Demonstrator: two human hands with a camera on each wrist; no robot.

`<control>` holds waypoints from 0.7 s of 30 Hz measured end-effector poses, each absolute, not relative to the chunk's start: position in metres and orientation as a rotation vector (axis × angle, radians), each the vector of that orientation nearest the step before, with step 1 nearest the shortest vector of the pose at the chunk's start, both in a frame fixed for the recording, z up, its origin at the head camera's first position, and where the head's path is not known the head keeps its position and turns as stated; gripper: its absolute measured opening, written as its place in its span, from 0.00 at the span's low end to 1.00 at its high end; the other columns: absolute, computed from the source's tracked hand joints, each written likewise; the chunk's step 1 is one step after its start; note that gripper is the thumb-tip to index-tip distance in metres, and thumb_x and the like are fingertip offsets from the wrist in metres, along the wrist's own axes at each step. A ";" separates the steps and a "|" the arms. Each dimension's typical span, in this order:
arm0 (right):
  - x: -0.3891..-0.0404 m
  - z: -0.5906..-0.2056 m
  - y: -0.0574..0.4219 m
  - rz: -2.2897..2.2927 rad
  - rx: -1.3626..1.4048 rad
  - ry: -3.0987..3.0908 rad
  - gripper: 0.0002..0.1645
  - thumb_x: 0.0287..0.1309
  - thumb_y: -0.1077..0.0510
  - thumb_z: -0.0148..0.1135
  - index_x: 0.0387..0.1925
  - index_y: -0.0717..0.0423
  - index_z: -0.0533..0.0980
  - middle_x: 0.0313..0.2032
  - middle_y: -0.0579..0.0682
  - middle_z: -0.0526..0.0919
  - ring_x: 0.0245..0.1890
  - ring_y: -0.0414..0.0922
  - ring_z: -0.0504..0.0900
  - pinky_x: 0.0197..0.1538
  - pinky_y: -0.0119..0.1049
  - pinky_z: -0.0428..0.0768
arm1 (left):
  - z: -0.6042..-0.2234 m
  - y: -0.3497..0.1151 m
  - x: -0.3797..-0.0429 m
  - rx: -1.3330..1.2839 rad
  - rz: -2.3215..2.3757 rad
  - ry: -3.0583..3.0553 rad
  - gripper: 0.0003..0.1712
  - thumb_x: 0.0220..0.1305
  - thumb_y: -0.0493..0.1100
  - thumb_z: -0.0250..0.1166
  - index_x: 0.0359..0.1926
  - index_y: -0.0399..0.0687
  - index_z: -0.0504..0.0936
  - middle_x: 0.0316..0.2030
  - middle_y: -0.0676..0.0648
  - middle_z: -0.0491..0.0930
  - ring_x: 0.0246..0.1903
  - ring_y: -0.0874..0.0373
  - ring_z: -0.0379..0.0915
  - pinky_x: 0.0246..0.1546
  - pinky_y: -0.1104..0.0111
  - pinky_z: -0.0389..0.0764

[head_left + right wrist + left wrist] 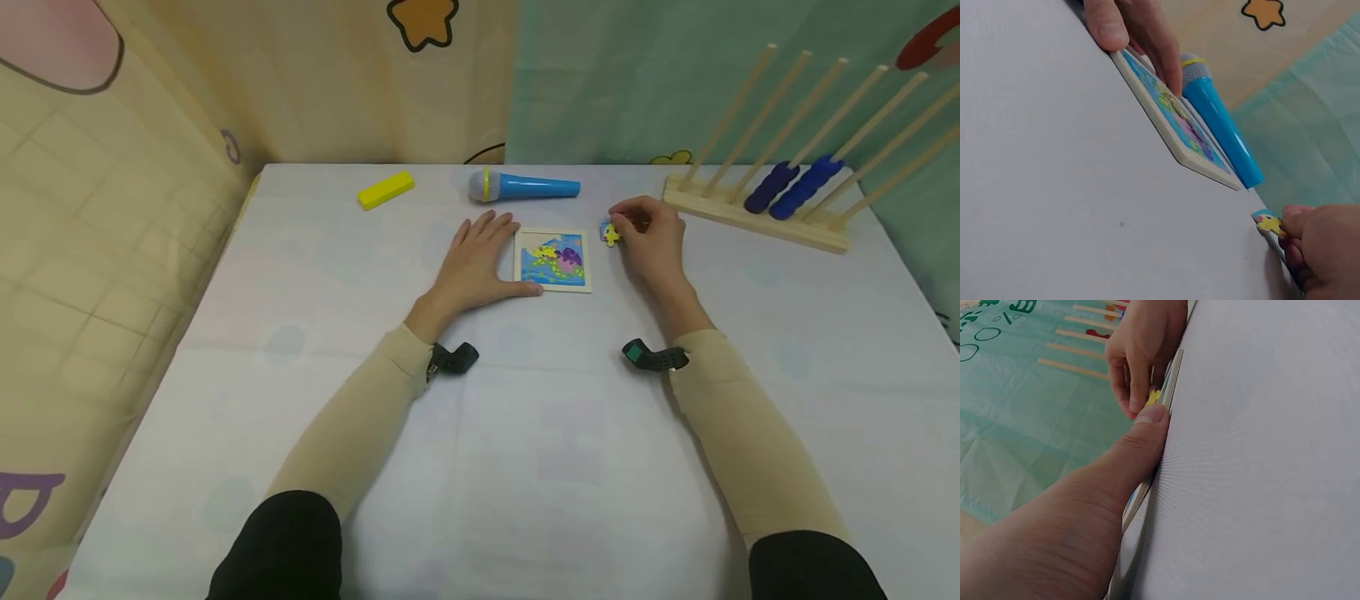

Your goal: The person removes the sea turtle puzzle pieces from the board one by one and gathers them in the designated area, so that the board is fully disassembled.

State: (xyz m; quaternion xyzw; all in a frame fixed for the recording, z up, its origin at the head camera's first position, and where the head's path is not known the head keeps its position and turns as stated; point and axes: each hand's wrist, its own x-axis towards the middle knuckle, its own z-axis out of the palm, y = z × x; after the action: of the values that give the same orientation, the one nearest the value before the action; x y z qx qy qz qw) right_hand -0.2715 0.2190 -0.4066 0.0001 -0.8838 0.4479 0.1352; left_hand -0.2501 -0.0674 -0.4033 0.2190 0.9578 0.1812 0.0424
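A small framed jigsaw puzzle with a colourful picture on blue lies flat on the white table. My left hand is spread at its left side, fingers straight, the thumb along the near edge. To the right of the frame, my right hand pinches a puzzle piece between thumb and fingers. That piece shows a yellow figure on blue in the right wrist view, close to the tabletop and apart from the frame. From the left wrist, the left thumb touches the frame's edge.
Behind the puzzle lies a blue toy microphone with a grey head. A yellow block is at the back left. The wooden peg stand, with dark blue beads on two rods, occupies the back right, near the right hand.
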 end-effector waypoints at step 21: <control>-0.261 -0.406 0.178 1.258 0.503 -2.633 0.15 0.71 0.54 0.69 0.55 0.55 0.86 0.48 0.54 0.86 0.45 0.46 0.80 0.49 0.27 0.76 | -0.408 -0.070 -0.252 0.683 0.570 2.944 0.66 0.54 0.81 0.68 0.83 0.53 0.57 0.84 0.49 0.53 0.85 0.50 0.36 0.85 0.52 0.33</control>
State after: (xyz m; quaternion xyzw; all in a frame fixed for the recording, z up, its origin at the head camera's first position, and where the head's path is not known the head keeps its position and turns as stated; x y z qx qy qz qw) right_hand -0.2611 0.1784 -0.4058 0.1693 -0.8855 0.4231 0.0903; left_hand -0.2518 -0.0700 -0.4080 0.2218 0.9567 0.1854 0.0330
